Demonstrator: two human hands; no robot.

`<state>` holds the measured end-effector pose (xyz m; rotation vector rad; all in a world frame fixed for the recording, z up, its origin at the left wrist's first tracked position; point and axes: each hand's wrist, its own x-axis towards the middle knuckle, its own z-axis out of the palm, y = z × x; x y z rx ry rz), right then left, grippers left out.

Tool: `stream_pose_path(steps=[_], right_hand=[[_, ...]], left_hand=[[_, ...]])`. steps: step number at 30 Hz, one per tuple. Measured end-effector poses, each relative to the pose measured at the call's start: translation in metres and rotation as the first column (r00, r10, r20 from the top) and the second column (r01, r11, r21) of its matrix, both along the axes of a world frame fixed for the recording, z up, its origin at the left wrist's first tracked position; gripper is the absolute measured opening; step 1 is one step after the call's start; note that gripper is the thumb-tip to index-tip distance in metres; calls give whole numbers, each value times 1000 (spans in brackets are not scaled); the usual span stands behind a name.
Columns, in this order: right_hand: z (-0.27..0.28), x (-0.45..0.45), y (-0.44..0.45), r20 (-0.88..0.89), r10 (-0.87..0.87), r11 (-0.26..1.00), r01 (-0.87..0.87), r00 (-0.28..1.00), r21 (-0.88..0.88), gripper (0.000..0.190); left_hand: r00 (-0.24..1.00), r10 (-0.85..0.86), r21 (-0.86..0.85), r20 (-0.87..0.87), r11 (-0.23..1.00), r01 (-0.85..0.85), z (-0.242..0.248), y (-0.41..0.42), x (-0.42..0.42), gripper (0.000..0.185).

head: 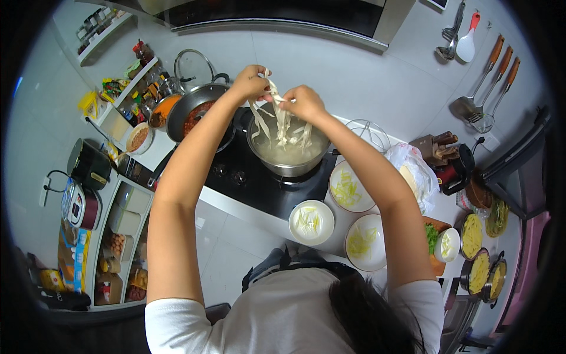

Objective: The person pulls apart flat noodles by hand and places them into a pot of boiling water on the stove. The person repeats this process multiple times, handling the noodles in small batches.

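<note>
Over a steel pot (288, 169) on the black cooktop (256, 192), my left hand (254, 83) and my right hand (303, 102) are raised close together. Both grip the same bunch of pale, flat noodle-like strips (282, 121). The strips hang down into cloudy liquid (283, 152) in the pot. To the left stands a black wok (177, 117) with red sauce in it, partly hidden by my left forearm. A white bowl (311, 222) with pale green slivers stands at the cooktop's front right.
Two plates (351, 186) (366, 242) hold similar slivers. A wire rack (368, 132), plastic bag (418, 170) and knife block (428, 148) stand right. A glass lid (193, 66) and a bowl of brown paste (139, 138) are left. Above, a range hood (283, 26) spans the wall.
</note>
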<state>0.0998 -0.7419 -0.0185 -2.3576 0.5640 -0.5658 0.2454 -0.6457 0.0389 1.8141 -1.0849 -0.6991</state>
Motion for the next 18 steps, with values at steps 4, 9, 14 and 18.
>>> stream_pose_path(steps=[4,9,14,18], right_hand=[[-5,-4,-30,-66,19,996,-14,998,84,20],[-14,-21,-46,-186,-11,999,19,983,40,21],[-25,-40,-59,-229,-1,994,25,973,105,23],[-18,-50,-54,-267,-19,991,54,964,124,22]], left_hand=[[999,15,89,38,996,-19,0,-2,5,29],[999,-13,94,36,996,10,-5,5,11,27],[972,84,44,-217,996,-76,-3,5,16,25],[968,70,99,-239,994,-47,-3,4,21,24]])
